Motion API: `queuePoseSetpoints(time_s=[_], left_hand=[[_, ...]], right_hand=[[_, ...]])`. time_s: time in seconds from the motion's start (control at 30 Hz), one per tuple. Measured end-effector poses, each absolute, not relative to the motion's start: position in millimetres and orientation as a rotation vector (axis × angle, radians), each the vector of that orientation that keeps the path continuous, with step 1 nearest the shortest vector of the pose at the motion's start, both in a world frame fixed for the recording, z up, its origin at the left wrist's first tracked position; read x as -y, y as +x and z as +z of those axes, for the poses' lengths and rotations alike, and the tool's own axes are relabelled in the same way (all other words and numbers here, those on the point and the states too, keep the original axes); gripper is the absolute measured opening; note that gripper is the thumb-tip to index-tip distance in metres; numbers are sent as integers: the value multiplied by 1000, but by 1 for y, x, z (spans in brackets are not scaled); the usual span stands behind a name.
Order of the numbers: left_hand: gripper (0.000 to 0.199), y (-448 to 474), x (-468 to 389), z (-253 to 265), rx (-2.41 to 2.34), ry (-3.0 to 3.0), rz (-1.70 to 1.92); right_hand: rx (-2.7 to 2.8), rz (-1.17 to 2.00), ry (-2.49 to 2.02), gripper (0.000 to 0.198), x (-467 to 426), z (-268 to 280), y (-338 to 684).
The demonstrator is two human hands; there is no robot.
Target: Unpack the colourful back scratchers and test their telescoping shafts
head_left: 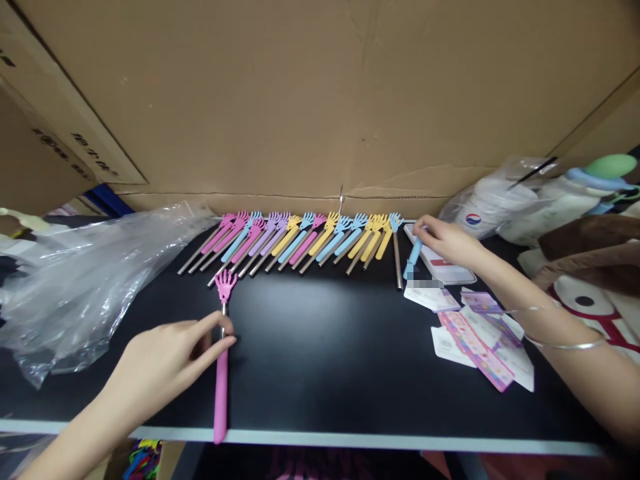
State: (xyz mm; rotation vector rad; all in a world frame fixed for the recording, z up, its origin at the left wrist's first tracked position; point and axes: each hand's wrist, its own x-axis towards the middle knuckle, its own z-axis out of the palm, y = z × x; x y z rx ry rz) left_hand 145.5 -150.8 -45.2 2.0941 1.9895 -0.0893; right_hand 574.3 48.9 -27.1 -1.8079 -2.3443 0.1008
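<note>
In the head view, my left hand (170,353) pinches a pink back scratcher (221,393) between thumb and fingers, at its metal shaft. Its small hand-shaped head points away from me and its handle end reaches the table's front edge. At the back right, the fingertips of my right hand (447,243) are closed at the upper end of a blue handle (414,257). Just left of that handle lies a back scratcher with a blue head and a bare metal rod (397,260). Pink, blue, purple and yellow back scratchers (295,243) lie slanted in a row along the back.
Clear plastic bags (100,287) spread over the left side. Printed cards (480,340) lie in a loose pile at right, beside a white phone-like slab (447,267). Bagged white cups (500,207) and a bottle (575,200) stand farther right. A cardboard wall (300,100) rises behind.
</note>
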Motion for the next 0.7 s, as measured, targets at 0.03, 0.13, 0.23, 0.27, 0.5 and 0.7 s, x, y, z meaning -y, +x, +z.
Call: queuePoseSetpoints(time_s=[0.03, 0.13, 0.23, 0.27, 0.5, 0.7], left_hand=[[44, 147, 157, -48, -2002, 2069, -117], [43, 154, 165, -56, -2062, 2047, -167], [33, 156, 164, -59, -2086, 2093, -224], [30, 155, 163, -58, -2078, 2113, -240], [15, 169, 151, -53, -1891, 2388, 64], [16, 229, 123, -47, -1354, 3082, 628]], right_hand=[[2330, 94, -1840, 23, -55, -30, 572], [2309, 46, -1911, 28, -66, -38, 563], [2339, -43, -1861, 28, -63, -40, 555], [2354, -76, -1826, 27, -58, -40, 552], [2477, -322, -859, 10, 20, -36, 507], [2537, -698, -426, 31, 84, -43, 456]])
